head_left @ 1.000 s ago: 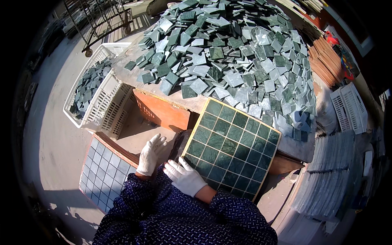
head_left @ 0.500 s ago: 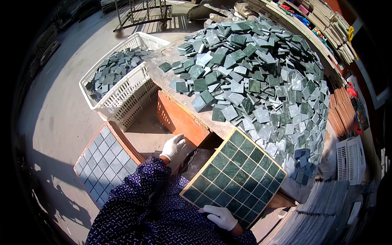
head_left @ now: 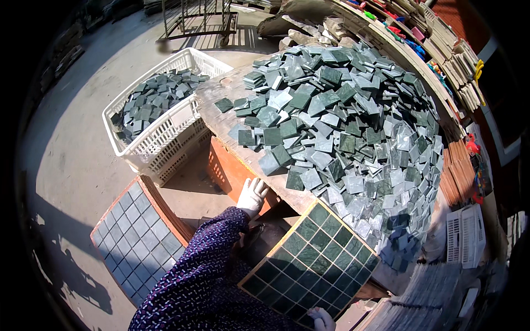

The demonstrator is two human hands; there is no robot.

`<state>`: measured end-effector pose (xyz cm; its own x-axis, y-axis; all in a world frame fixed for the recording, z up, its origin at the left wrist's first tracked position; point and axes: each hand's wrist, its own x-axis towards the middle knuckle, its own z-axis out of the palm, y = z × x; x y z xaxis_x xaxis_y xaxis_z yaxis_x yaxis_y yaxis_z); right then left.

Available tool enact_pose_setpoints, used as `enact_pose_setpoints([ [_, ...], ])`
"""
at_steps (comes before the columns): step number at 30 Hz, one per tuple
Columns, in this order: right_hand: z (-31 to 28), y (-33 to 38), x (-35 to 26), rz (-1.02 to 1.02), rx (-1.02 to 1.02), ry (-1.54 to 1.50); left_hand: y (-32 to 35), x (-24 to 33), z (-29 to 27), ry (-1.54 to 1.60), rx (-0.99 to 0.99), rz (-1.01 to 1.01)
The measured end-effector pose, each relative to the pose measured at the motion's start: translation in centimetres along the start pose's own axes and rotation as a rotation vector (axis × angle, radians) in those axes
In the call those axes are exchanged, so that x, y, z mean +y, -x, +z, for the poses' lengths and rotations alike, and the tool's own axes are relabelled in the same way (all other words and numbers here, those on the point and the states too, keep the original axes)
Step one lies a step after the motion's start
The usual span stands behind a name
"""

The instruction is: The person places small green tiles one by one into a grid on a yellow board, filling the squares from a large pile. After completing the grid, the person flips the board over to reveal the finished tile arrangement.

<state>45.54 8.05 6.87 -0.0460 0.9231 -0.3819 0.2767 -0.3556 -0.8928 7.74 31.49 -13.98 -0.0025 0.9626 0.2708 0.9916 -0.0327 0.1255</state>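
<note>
Hands have parted since a second ago: both then sat together at near-left edge of green tile grid sheet [head_left: 312, 263]; now apart. Judgement: sheet being squared up on bench [head_left: 232, 124].

Left hand [head_left: 252, 194], white-gloved, fingers spread, resting flat on orange crate [head_left: 229, 172] under bench edge, clear of sheet.

Right hand [head_left: 322, 319] at bottom corner of sheet, mostly cut off; whether pinching or merely touching, cannot tell.

Sheet lies tilted at near bench edge, just below loose green tile pile [head_left: 342, 110].

White basket [head_left: 160, 118] with tiles at left; second grid sheet [head_left: 135, 240] beside it.
</note>
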Motion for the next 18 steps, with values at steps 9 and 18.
enact_pose_setpoints([
  [9, 1.0, -2.2, -1.1, -0.003, -0.050, 0.033, -0.5, -0.7, -1.1, 0.158, 0.117, -0.060],
  [18, 0.9, -2.9, 1.9, 0.013, -0.078, -0.096, 6.9, -8.4, 7.7, 0.766, 0.399, -1.453],
])
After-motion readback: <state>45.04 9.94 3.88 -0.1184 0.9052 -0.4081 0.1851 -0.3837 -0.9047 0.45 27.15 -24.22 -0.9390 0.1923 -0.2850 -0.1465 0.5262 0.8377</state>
